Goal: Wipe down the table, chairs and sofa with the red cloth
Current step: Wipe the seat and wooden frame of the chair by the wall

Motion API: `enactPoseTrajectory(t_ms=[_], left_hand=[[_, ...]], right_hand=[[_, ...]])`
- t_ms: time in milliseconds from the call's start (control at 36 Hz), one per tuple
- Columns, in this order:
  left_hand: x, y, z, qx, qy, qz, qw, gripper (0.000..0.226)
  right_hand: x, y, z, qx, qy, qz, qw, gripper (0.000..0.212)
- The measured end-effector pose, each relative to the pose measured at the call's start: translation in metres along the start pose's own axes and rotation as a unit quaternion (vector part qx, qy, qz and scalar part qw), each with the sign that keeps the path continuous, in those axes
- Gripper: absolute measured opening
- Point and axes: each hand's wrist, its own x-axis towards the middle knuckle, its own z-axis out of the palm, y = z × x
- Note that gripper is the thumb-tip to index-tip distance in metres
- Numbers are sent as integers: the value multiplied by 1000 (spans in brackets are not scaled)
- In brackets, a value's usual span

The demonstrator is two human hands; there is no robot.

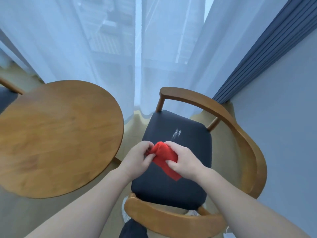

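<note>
Head view: left hand point(137, 158) and right hand point(184, 162) both pinch the bunched red cloth point(165, 158) above the chair point(171, 177) seat, likely refolding it to wipe the white smear point(176, 133). Table point(56, 134) just left.

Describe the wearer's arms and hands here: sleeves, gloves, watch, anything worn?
Nothing worn shows on either. The left hand and right hand are ungloved, with no ring visible. Both forearms are bare from the wrist down to the frame edge: no sleeve, watch, band, cable or marking. Any sleeve higher up is out of view.
</note>
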Motion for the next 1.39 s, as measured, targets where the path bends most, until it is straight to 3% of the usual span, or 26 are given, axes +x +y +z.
enactPoseTrajectory(t_ms=[333, 472, 583, 750, 861, 944, 1028, 1222, 1389], left_hand=[[27, -10, 91, 22, 95, -133, 986, 14], [25, -16, 124, 85, 124, -210, 966, 14], [18, -38, 136, 161, 96, -253, 949, 24], [58, -105, 157, 259, 91, -243, 930, 48], [86, -165, 187, 337, 5, -278, 899, 83], [97, -196, 205, 310, -94, -353, 878, 125], [101, -209, 215, 294, -156, -381, 863, 149], [116, -212, 217, 288, -246, -442, 813, 152], [123, -210, 215, 276, -296, -461, 790, 150]], right_hand=[[49, 95, -32, -36, -120, -83, 989, 47], [58, 131, -41, -45, -145, -83, 985, 44], [75, 151, -39, -61, -133, -76, 986, 44], [142, 183, -13, -118, -68, -92, 986, 43], [200, 209, 6, -174, -41, -121, 976, 52], [238, 225, 15, -196, -16, -137, 971, 51], [269, 236, 23, -218, 19, -152, 964, 50], [339, 237, 42, -275, 95, -188, 938, 45], [365, 250, 68, -220, 31, -194, 956, 49]])
